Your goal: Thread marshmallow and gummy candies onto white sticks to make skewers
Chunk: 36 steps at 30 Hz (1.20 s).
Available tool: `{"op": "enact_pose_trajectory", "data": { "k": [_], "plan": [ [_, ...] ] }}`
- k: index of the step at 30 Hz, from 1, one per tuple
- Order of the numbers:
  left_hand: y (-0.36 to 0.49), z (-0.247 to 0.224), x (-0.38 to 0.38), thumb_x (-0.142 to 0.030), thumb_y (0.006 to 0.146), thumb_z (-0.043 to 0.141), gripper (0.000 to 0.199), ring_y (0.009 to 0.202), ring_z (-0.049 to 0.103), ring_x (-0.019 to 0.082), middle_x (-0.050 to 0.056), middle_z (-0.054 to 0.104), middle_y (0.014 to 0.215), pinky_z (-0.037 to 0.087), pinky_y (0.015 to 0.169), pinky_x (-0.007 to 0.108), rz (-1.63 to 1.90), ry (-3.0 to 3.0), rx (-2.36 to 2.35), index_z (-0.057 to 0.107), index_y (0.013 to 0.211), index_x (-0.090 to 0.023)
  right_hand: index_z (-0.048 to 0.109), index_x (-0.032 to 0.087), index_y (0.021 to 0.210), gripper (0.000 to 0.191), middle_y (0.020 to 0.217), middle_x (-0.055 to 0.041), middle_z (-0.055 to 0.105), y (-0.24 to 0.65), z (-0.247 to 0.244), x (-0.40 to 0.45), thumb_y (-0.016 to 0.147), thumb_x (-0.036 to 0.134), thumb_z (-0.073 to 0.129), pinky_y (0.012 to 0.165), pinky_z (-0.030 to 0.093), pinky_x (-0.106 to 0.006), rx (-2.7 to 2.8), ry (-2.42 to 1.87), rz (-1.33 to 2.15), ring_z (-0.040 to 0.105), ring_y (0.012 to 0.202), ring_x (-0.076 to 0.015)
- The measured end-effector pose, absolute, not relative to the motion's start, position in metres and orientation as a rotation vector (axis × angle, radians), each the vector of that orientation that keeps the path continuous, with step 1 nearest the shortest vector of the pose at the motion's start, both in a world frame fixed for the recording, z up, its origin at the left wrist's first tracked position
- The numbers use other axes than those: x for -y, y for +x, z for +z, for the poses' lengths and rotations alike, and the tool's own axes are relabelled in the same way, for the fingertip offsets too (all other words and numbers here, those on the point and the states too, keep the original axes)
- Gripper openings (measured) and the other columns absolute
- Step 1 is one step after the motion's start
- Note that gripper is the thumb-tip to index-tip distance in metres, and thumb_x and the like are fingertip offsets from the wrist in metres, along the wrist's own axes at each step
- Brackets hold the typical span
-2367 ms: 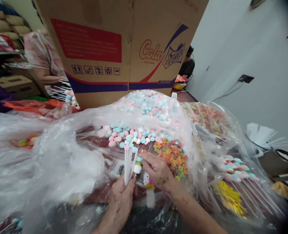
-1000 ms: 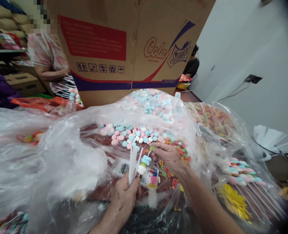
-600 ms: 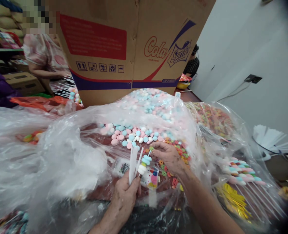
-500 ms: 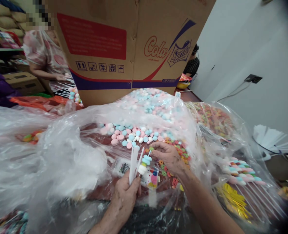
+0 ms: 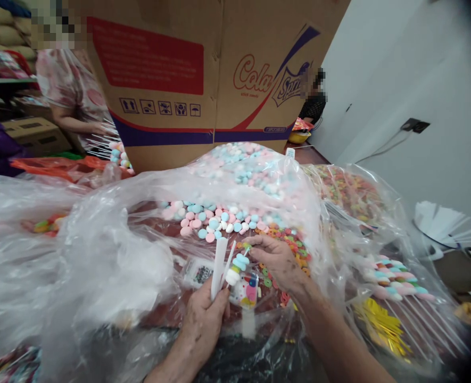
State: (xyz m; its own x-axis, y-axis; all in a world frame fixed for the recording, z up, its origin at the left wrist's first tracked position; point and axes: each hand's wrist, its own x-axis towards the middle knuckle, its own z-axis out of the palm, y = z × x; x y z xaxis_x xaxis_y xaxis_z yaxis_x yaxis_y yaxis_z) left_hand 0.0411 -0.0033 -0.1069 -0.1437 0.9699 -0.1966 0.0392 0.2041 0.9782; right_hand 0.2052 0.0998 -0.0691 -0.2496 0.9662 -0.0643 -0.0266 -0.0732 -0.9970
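Note:
My left hand (image 5: 205, 316) is closed around a bundle of white sticks (image 5: 219, 263) and the lower end of a candy skewer (image 5: 240, 261). Blue and white marshmallow-like candies with a yellow-green piece between them are threaded on that skewer. At its upper tip, my right hand (image 5: 281, 263) pinches a small yellow-green gummy ring (image 5: 246, 246); whether the stick passes through the ring I cannot tell. Loose pink, blue and white candies (image 5: 213, 223) lie just beyond. Red, orange and green gummy rings (image 5: 289, 242) spread beside and beneath my right hand.
A tall cardboard box (image 5: 159, 119) stands behind the candy. Clear plastic bags (image 5: 111, 255) crowd the left. At right lie finished skewers (image 5: 398, 279), gold ties (image 5: 382, 327) and a container of white sticks (image 5: 438, 221). A person (image 5: 73, 90) holds skewers at back left; another person (image 5: 313, 103) is behind the box.
Both hands stay nearly in place, the right fingers still at the skewer's tip. The view has shifted slightly, and more of the person behind the box shows.

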Motion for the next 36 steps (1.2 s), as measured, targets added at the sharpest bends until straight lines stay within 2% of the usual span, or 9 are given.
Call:
{"op": "enact_pose_trajectory", "data": {
  "k": [6,11,19,23,29,36],
  "plan": [
    [0.042,-0.112,0.003,-0.037,0.081,0.058,0.02,0.044,0.04,0.013,-0.006,0.05,0.045,0.029,0.047,0.024,1.152,0.988,-1.409,0.061,0.07,-0.02,0.068,0.018,0.07,0.028,0.074,-0.0027,0.074,0.199,-0.069,-0.098,0.056,0.032,0.088,0.059,0.051,-0.027,1.021,-1.063,1.645,0.064,0.062,-0.0147],
    [0.041,-0.101,0.003,-0.037,0.077,0.057,0.022,0.043,0.04,0.014,-0.005,0.048,0.043,0.03,0.048,0.026,1.104,1.033,-1.454,0.059,0.061,-0.022,0.065,0.019,0.068,0.03,0.071,-0.001,0.072,0.199,-0.072,-0.099,0.054,0.03,0.089,0.059,0.05,-0.026,0.962,-1.065,1.608,0.062,0.06,-0.0131],
    [0.041,-0.105,0.002,-0.035,0.08,0.057,0.02,0.044,0.041,0.015,-0.005,0.049,0.045,0.029,0.047,0.025,1.115,1.036,-1.456,0.059,0.065,-0.021,0.066,0.021,0.075,0.027,0.076,-0.0006,0.071,0.201,-0.079,-0.099,0.061,0.034,0.086,0.064,0.051,-0.028,1.193,-1.03,1.454,0.062,0.068,-0.0148],
    [0.041,-0.108,0.003,-0.034,0.08,0.057,0.02,0.045,0.042,0.015,-0.005,0.05,0.045,0.029,0.047,0.025,1.129,1.05,-1.46,0.06,0.066,-0.021,0.068,0.021,0.078,0.023,0.081,-0.0023,0.072,0.205,-0.075,-0.098,0.071,0.04,0.079,0.068,0.053,-0.03,1.299,-1.017,1.418,0.064,0.073,-0.0162],
    [0.041,-0.11,0.002,-0.037,0.082,0.056,0.02,0.042,0.039,0.014,-0.006,0.048,0.044,0.029,0.047,0.025,1.128,1.035,-1.447,0.06,0.069,-0.021,0.07,0.022,0.081,0.014,0.075,-0.0007,0.07,0.21,-0.071,-0.098,0.075,0.035,0.073,0.064,0.05,-0.027,1.426,-1.082,1.261,0.062,0.068,-0.0154],
    [0.041,-0.11,0.004,-0.036,0.081,0.056,0.024,0.044,0.041,0.014,-0.005,0.049,0.045,0.029,0.047,0.025,1.112,1.051,-1.452,0.057,0.062,-0.021,0.077,0.023,0.083,0.014,0.081,-0.002,0.075,0.213,-0.07,-0.097,0.081,0.032,0.066,0.068,0.053,-0.028,1.632,-1.124,1.226,0.066,0.075,-0.0178]
  ]
}}
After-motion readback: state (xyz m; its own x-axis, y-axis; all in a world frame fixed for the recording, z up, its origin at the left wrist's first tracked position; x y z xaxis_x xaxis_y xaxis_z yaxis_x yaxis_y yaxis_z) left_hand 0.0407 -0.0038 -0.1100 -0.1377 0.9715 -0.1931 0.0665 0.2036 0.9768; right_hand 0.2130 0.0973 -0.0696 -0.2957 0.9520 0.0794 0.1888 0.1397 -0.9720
